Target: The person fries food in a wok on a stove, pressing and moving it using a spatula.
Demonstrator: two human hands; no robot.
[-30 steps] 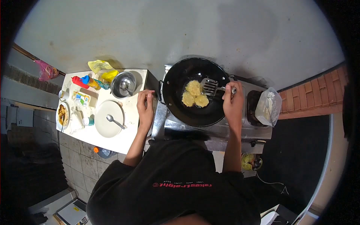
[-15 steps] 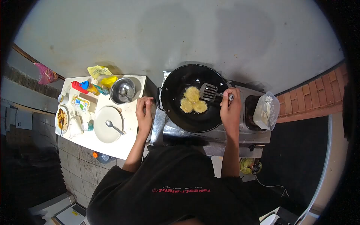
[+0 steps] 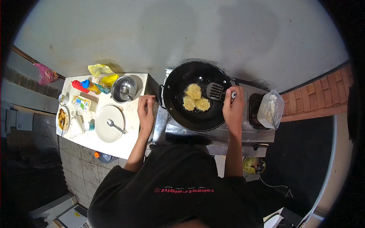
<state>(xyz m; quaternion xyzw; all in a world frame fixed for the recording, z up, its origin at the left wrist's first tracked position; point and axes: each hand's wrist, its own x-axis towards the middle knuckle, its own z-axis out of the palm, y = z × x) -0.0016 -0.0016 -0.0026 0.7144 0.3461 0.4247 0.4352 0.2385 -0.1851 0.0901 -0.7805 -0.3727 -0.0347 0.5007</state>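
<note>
My right hand (image 3: 233,110) is closed around the handle of a black slotted spatula (image 3: 215,91). The spatula's head is inside the black wok (image 3: 178,114), just right of the food and apart from it. Three pale golden fritters (image 3: 193,91) lie close together, touching, in the oil at the wok's middle. My left hand (image 3: 145,113) hovers beside the wok's left handle (image 3: 160,97), over the gap between table and stove. Its fingers are loosely curled, and nothing shows in them.
The wok stands on a metal stove (image 3: 190,137). At right is a clear plastic tub (image 3: 272,109) with white powder. The white table (image 3: 95,142) on the left bears a plate (image 3: 103,131) with a spoon, a metal bowl (image 3: 118,85), sauce bottles (image 3: 89,86) and a plate of food (image 3: 65,123).
The spatula has moved slightly right, away from the fritters, and its head has turned in the wok. My left hand has hardly moved.
</note>
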